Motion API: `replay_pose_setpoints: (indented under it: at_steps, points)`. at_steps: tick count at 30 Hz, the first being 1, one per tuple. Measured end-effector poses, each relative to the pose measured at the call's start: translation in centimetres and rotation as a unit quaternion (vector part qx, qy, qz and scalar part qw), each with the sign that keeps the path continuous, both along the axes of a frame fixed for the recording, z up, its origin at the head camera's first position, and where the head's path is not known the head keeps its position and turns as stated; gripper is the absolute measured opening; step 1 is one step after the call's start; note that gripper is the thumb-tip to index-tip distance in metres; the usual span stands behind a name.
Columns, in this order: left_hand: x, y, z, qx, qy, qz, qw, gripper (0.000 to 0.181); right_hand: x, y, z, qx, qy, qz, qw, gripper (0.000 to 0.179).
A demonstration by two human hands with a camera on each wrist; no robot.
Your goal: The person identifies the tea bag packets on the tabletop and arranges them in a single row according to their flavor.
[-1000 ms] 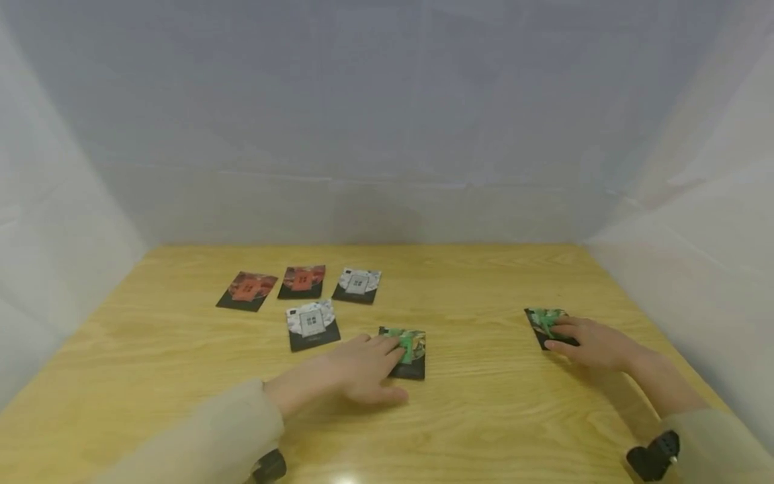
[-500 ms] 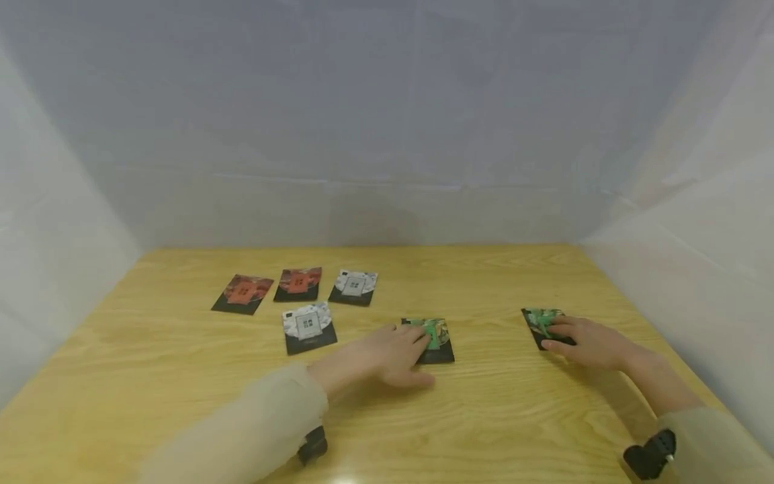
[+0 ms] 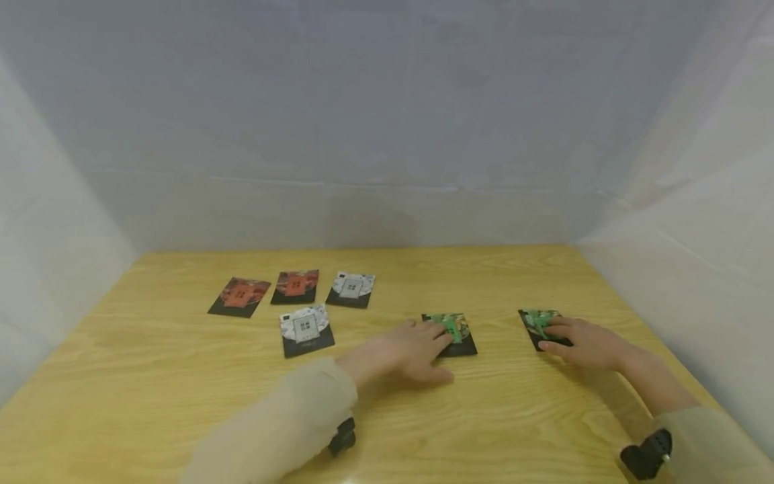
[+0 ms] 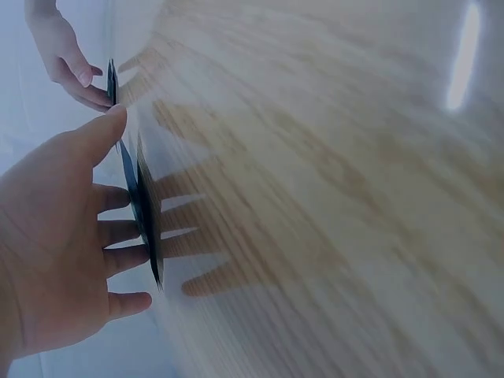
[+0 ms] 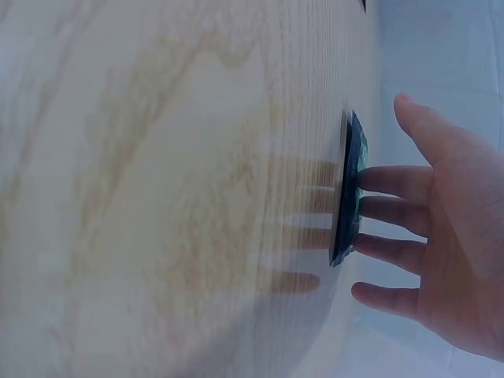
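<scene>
My left hand lies with straight fingers on a flat green-and-black packet at the middle right of the table. In the left wrist view its fingertips touch the face of that packet, with the thumb held away from it. Farther right, my right hand rests its fingertips on a second green-and-black packet. The right wrist view has several extended fingers against this packet, its thumb and little finger off it. Each hand partly covers its packet in the head view.
On the left of the wooden table lie two red-and-black packets. Beside them are two white-and-black packets, one nearer me. White sheeting encloses the table at the back and both sides.
My left hand has slid its green packet to the right and slightly away from me, closer to the other green one. The right hand has stayed on its packet. The view has shifted slightly.
</scene>
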State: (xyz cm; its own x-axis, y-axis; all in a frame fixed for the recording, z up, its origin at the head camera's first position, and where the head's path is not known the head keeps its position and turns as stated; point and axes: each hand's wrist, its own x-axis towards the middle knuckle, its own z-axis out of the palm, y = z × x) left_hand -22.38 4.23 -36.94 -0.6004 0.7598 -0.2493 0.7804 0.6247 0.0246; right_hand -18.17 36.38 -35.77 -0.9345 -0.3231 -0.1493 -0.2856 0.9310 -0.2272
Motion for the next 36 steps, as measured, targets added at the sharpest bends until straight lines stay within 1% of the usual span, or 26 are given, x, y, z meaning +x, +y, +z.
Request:
replay_pose_setpoints:
  at_steps: [5, 14, 19, 24, 29, 36]
  points:
    - [-0.1, 0.9, 0.1, -0.006, 0.002, 0.002, 1.0, 0.075, 0.0, 0.0, 0.1, 0.001, 0.002, 0.003, 1.0, 0.065]
    - [-0.2, 2.9, -0.4, -0.013, -0.005, 0.015, 0.9998, 0.077, 0.0, 0.0, 0.0, 0.004, 0.0, 0.003, 1.0, 0.064]
    - [-0.2, 4.0, -0.3, -0.018, -0.013, 0.028, 0.9994, 0.077, -0.1, 0.1, 0.0, 0.005, 0.0, 0.003, 1.0, 0.065]
    - [-0.2, 5.2, 0.0, -0.026, -0.01, 0.036, 0.999, 0.077, -0.1, 0.0, 0.2, 0.011, -0.001, 0.003, 0.9999, 0.065]
    - [0.0, 6.3, 0.3, -0.028, -0.005, 0.037, 0.9989, 0.076, 0.0, -0.1, 0.4, 0.009, -0.017, -0.001, 0.9998, 0.066]
    - [0.8, 7.7, 0.6, -0.039, -0.007, 0.04, 0.9984, 0.077, 0.1, 0.1, 0.4, -0.003, -0.043, 0.001, 0.9991, 0.069]
